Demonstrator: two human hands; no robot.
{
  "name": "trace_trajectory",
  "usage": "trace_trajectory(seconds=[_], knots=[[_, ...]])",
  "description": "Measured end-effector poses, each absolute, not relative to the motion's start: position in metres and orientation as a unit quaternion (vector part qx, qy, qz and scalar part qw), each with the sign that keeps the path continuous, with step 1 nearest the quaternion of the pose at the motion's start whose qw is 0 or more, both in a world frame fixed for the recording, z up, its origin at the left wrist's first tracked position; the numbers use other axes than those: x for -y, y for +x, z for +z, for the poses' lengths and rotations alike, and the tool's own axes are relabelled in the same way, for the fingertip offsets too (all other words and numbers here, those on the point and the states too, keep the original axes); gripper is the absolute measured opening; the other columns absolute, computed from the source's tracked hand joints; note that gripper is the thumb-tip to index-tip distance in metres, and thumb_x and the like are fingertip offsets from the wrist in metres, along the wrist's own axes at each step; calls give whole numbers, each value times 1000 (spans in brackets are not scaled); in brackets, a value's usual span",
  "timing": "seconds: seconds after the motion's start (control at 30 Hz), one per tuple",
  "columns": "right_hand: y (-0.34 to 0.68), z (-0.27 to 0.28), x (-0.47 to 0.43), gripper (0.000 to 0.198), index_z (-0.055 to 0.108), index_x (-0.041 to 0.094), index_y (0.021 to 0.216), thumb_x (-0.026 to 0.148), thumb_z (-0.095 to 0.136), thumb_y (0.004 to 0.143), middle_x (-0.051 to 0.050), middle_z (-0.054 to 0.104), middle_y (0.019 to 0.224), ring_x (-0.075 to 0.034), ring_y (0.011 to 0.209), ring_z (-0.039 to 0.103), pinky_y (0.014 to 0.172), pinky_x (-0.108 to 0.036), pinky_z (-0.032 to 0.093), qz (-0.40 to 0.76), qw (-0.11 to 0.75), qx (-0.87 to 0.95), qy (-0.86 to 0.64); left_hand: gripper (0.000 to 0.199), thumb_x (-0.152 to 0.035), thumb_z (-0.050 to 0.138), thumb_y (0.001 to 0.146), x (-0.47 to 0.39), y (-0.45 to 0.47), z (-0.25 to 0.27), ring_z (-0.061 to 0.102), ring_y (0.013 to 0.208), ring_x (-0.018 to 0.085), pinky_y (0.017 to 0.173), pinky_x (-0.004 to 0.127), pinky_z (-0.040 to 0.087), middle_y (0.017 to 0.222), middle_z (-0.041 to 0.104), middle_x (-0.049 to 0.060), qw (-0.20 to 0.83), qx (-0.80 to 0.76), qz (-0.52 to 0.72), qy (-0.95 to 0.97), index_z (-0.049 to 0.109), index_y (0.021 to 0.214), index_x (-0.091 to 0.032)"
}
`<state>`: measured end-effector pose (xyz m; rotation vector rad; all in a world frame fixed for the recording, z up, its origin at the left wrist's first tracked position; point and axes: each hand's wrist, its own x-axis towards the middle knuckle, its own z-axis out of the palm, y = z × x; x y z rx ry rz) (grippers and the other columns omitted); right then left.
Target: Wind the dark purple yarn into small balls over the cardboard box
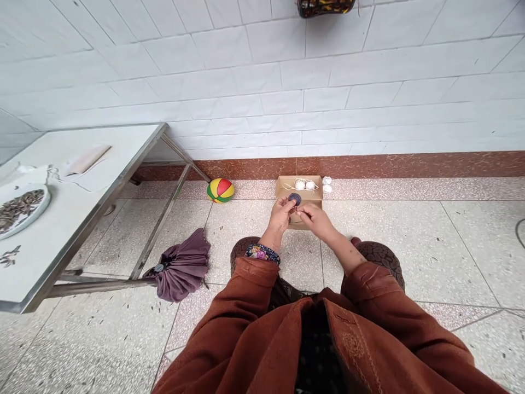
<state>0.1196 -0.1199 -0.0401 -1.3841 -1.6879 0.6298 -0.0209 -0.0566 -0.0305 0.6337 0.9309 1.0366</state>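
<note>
My left hand (281,214) is closed on a small dark blue-grey round ball (294,197), which looks like wound yarn. Beside it, my right hand (315,220) is in a pinch near the ball's lower edge. A thin strand seems to run between the two hands, too fine to be sure of. Both hands are above an open cardboard box (280,189) on the floor. Two white balls with loose cord, one a white ball of string (300,184), lie in its far part. My hands hide some of the near part.
Two small white round things (327,184) sit right of the box. A coloured ball (220,190) and a purple folded umbrella (184,265) lie to the left, by a metal-framed table (94,202) bearing a plate (41,207). A tiled wall (262,71) rises behind.
</note>
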Motion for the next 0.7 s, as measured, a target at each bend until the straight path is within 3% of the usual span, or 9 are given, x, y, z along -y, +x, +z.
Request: trace_trajectory(seconds=[0.2, 0.5, 0.7], knots=[[135, -11, 110, 14, 74, 27, 95, 31, 63, 100, -8, 74, 102, -27, 96, 67, 90, -41, 53, 209, 429, 681, -555, 47, -24, 95, 71, 86, -17, -21, 70, 85, 11, 88, 28, 53, 94, 74, -2, 732, -421, 441, 304, 60, 101, -19], [157, -15, 120, 17, 70, 23, 83, 33, 65, 96, -6, 72, 91, -25, 92, 65, 91, -40, 51, 236, 474, 620, -579, 33, -20, 87, 78, 122, -15, -7, 73, 80, 14, 75, 26, 46, 93, 76, 2, 805, -351, 367, 305, 64, 102, -17], [153, -47, 157, 26, 69, 24, 91, 43, 55, 102, -8, 75, 95, -26, 92, 66, 88, -41, 53, 263, 466, 603, -592, 24, -16, 84, 85, 134, -20, -6, 75, 95, 16, 95, 31, 52, 102, 78, 7, 813, -325, 412, 251, 68, 104, -16]])
